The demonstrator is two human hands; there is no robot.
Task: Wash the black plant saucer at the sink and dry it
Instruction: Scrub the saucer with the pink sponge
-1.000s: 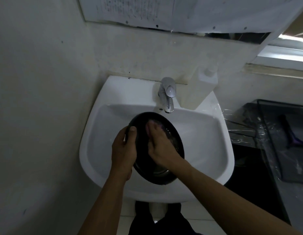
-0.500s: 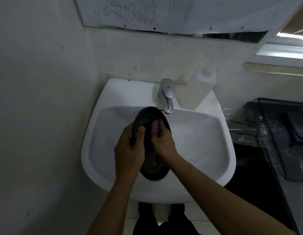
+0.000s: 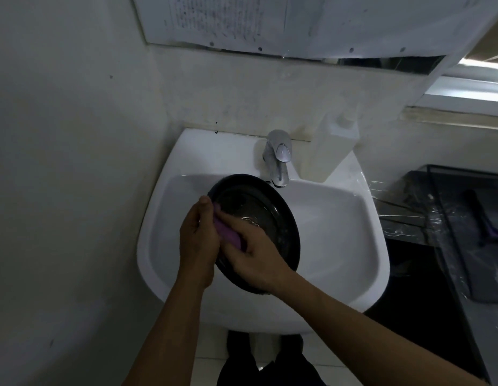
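Black plant saucer held tilted over sink.
L hand grips its rim; R hand, just right of L, clutches purple sponge against saucer's inside.

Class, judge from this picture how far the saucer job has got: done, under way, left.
Done: the black saucer is over the sink, its inside glinting wet. Under way: the left hand grips its rim while the right hand presses a purple pad against it. Left: rinsing and drying.

Dim rm: pale walls, dark counter rt, white tiled floor
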